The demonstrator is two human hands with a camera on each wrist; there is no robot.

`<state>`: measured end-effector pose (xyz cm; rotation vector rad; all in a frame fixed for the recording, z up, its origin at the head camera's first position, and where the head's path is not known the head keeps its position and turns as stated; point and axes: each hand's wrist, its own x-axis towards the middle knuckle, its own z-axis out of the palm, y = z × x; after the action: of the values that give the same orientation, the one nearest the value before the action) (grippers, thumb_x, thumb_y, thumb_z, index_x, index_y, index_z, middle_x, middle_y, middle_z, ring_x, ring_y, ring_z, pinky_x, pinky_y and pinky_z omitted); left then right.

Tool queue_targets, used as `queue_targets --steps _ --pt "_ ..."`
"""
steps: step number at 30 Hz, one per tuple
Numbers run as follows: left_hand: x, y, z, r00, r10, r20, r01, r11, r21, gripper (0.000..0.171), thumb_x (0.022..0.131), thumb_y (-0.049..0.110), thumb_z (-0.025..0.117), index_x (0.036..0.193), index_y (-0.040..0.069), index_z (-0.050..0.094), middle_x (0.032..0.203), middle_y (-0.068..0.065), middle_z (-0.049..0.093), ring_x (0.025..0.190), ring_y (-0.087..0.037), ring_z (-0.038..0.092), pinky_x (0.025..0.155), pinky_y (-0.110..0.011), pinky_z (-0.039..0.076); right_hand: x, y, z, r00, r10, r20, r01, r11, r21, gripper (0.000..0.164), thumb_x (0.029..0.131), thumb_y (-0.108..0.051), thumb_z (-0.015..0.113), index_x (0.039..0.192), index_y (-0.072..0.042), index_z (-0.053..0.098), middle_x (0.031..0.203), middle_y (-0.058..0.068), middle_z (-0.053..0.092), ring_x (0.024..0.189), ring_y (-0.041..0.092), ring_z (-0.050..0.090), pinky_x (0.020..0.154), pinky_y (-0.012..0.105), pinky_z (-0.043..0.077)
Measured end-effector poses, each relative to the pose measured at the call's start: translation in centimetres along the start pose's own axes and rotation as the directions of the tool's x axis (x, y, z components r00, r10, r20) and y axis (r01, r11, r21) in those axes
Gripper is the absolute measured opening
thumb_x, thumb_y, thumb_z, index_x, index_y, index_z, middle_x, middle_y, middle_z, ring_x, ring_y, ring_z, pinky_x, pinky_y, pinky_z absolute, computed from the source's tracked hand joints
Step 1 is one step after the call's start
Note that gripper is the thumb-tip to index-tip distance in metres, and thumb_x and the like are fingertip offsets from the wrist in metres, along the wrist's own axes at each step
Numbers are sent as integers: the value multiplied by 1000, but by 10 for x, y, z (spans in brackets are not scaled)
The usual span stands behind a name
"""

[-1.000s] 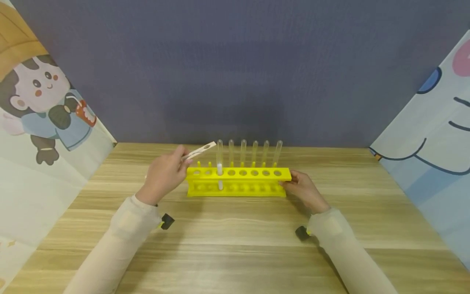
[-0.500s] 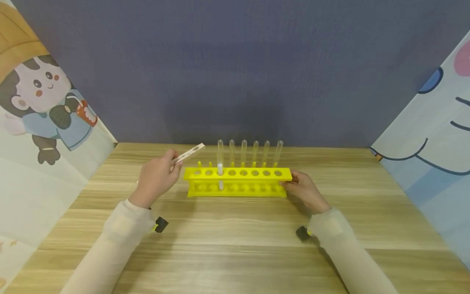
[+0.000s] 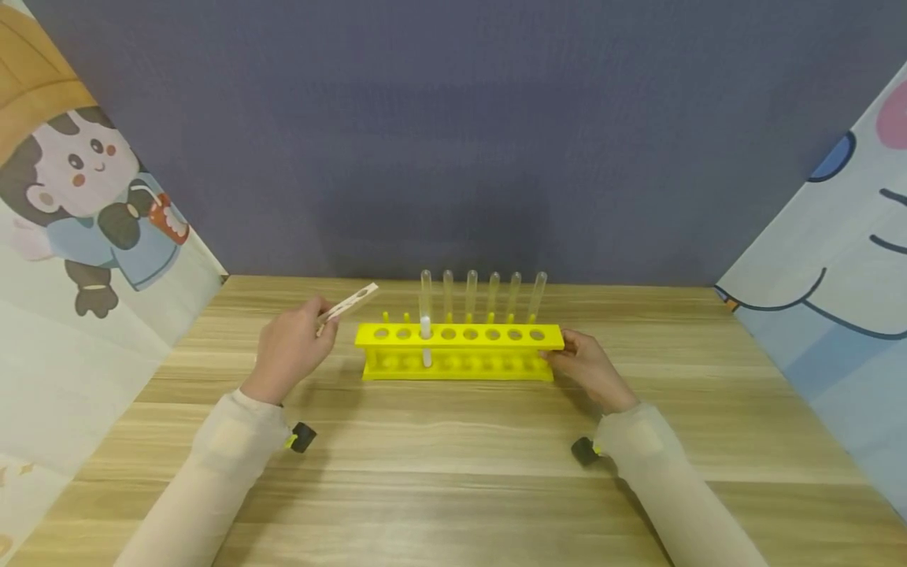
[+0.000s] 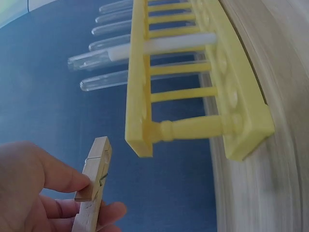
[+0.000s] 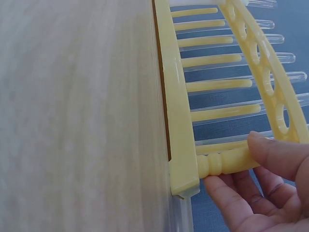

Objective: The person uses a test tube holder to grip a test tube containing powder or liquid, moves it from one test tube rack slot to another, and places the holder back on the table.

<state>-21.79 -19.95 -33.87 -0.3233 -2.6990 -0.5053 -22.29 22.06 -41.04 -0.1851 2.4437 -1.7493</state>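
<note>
My left hand pinches a wooden test tube holder between thumb and fingers, left of the rack. In the left wrist view its spring shows, and nothing sits in the free end of this test tube holder. The yellow test tube rack stands on the table. One test tube with a white filling or lining stands in the third hole from the left. With thumb and fingers round the end post, my right hand grips the rack's right end.
Several clear test tubes sit upside down on the pegs along the rack's back. Behind the wooden table rises a dark blue panel. Printed cartoon panels flank both sides.
My left hand has moved left and slightly down, away from the rack, with the wooden test tube holder still pinched. The white-filled tube stays in the rack, and my right hand keeps its grip.
</note>
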Motion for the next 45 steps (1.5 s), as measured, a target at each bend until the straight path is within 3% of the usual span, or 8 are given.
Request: queue_targets --steps 6,15,23,27,35,45 --pt "0 -5 2 1000 -17 15 17 1000 -4 22 88 18 56 102 1 64 78 -15 66 51 -23 47 44 -37 38 -1 2 0 1000 -4 -3 4 1000 15 37 91 -10 61 124 5 51 120 20 56 103 27 56 84 29 49" --pt "0 -14 7 993 -42 108 44 999 -9 26 89 16 56 104 -4 64 93 -22 66 58 -24 51 48 -36 41 -3 -3 1 1000 1 0 -1 1000 14 41 91 -9 60 126 8 48 122 23 54 106 28 55 85 29 49" --pt "4 -25 16 986 -38 160 45 998 -36 17 88 12 55 89 -3 63 71 -11 60 54 -21 44 47 -31 35 1 0 0 1000 4 -7 -4 1000 9 41 90 -9 61 126 7 49 122 22 55 106 29 56 84 28 49" --pt "5 -29 20 979 -44 200 53 998 -41 17 89 11 54 89 -3 63 67 -8 58 53 -19 43 48 -30 34 0 -2 1 1000 -5 -5 5 1000 11 41 90 -7 61 126 8 49 122 24 55 107 31 55 84 27 49" --pt "7 -31 26 970 -34 240 47 998 -49 17 90 12 58 88 -4 63 70 -10 61 57 -21 46 55 -33 38 0 -5 0 1000 -21 2 21 1000 11 37 91 -8 60 123 8 50 120 24 55 104 30 55 83 27 49" --pt "7 -30 28 946 -68 318 87 995 -44 17 90 13 58 88 -2 62 71 -9 61 59 -21 47 58 -34 40 1 -2 0 1000 -11 -2 11 1000 4 37 91 -8 59 123 8 50 121 24 54 104 29 55 83 26 48"
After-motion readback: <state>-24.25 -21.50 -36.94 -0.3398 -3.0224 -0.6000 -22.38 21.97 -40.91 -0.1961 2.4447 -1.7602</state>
